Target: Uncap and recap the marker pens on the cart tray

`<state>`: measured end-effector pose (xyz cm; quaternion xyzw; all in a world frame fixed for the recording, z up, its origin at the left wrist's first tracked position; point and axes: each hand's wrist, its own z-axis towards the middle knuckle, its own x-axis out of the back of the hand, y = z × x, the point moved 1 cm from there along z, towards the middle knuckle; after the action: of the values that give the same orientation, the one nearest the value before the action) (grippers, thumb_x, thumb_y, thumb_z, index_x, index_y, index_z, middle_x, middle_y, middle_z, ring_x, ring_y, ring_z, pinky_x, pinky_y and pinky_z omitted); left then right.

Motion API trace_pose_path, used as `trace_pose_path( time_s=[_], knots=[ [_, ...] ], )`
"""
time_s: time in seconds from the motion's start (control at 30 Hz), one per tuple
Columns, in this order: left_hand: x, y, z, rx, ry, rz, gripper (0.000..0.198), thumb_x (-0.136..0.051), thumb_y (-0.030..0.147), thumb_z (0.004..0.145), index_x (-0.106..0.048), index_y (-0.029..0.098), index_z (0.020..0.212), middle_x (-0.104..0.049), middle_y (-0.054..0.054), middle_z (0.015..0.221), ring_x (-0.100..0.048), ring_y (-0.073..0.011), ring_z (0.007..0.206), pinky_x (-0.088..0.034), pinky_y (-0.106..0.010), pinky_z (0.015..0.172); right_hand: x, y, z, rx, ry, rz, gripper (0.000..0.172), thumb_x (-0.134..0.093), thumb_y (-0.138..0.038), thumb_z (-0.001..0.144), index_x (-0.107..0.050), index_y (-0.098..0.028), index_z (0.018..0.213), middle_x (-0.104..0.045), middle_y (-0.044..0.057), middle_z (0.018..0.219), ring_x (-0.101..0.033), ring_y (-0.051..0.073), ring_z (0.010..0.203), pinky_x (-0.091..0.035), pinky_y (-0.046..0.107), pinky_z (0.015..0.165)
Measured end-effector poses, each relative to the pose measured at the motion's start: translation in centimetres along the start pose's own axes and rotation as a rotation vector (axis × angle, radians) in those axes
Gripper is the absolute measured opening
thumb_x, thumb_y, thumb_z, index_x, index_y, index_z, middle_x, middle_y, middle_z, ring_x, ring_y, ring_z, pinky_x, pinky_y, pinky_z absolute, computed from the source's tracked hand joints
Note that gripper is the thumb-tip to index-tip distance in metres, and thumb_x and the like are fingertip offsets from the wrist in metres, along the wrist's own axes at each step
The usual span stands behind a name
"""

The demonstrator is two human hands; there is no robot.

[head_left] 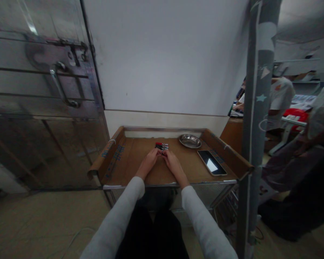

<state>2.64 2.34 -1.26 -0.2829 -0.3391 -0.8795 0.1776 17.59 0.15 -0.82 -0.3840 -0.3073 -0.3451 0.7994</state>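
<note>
Metal door at left, grey pillar at right, pale wall between.

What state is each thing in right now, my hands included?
Left hand: fingers bent, close to the right; grip unclear.
Right hand: fingers bent likewise; grip unclear.
Red and black pieces: lying side by side just beyond the fingertips.
Metal dish: upright, open side up.
Phone: flat, screen up, bright patch showing; on or off unclear.
Cardboard: bent up along the sides.
Metal door: looks shut.
</note>
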Motion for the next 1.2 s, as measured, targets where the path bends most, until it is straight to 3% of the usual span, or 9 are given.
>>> trace_pose_path(
  time_s=[0.23, 0.43, 0.7, 0.97, 1.07, 1.2],
  knots=[
    [0.1, 0.2, -0.2, -0.072, 0.017, 0.025, 0.012, -0.045, 0.015, 0.088, -0.056, 0.019, 0.093, -0.06, -0.005, 0.095, -0.058, -0.0166, 0.093, -0.047, -0.033, 0.087, -0.2, 0.0, -0.3, 0.021, 0.025, -0.041, 0.026, -0.043, -0.013, 0.087, -0.062, -0.018, 0.105, -0.062, 0.009, 0.105, -0.054, 0.02, 0.1, -0.043, 0.032, 0.087],
    [0.2, 0.1, -0.2, -0.068, 0.056, 0.009, 0.012, -0.045, 0.017, 0.089, -0.057, 0.019, 0.092, -0.06, -0.004, 0.094, -0.058, -0.0158, 0.091, -0.047, -0.032, 0.086, -0.1, 0.2, -0.5, -0.056, 0.07, -0.098, 0.029, -0.044, -0.016, 0.088, -0.063, -0.018, 0.111, -0.06, 0.01, 0.102, -0.055, 0.02, 0.094, -0.044, 0.032, 0.084],
    [0.0, 0.0, -0.1, -0.069, 0.023, 0.003, 0.011, -0.045, 0.016, 0.089, -0.055, 0.018, 0.094, -0.06, -0.005, 0.097, -0.058, -0.0169, 0.095, -0.047, -0.034, 0.089, 0.1, -0.1, -0.5, 0.012, 0.015, -0.092, 0.036, -0.042, -0.012, 0.087, -0.06, -0.024, 0.117, -0.06, 0.009, 0.11, -0.054, 0.018, 0.101, -0.043, 0.03, 0.087],
    [0.0, 0.9, -0.2, -0.007, -0.031, -0.036, 0.017, -0.039, 0.016, 0.09, -0.049, 0.02, 0.104, -0.062, -0.006, 0.102, -0.06, -0.0159, 0.096, -0.048, -0.033, 0.088, 1.0, -0.6, -0.7, 0.0, 0.061, 0.029, 0.024, -0.043, -0.018, 0.089, -0.063, -0.019, 0.103, -0.065, 0.008, 0.101, -0.057, 0.018, 0.095, -0.044, 0.029, 0.084],
    [0.1, 0.9, -0.1, 0.008, 0.004, 0.063, 0.021, -0.039, 0.014, 0.089, -0.05, 0.019, 0.106, -0.061, -0.008, 0.105, -0.058, -0.018, 0.1, -0.045, -0.035, 0.091, 1.1, -0.5, -0.8, -0.069, 0.098, -0.022, 0.024, -0.042, -0.017, 0.089, -0.063, -0.019, 0.1, -0.065, 0.008, 0.099, -0.057, 0.018, 0.093, -0.042, 0.028, 0.082],
    [0.1, 0.7, -0.2, -0.013, -0.054, 0.225, 0.022, -0.047, 0.018, 0.086, -0.054, 0.017, 0.107, -0.059, -0.009, 0.108, -0.05, -0.0224, 0.107, -0.04, -0.04, 0.093, 1.3, -0.3, -1.0, -0.306, 0.136, -0.169, 0.021, -0.043, -0.018, 0.089, -0.062, -0.017, 0.1, -0.066, 0.01, 0.095, -0.058, 0.019, 0.089, -0.04, 0.027, 0.075]
  ],
)
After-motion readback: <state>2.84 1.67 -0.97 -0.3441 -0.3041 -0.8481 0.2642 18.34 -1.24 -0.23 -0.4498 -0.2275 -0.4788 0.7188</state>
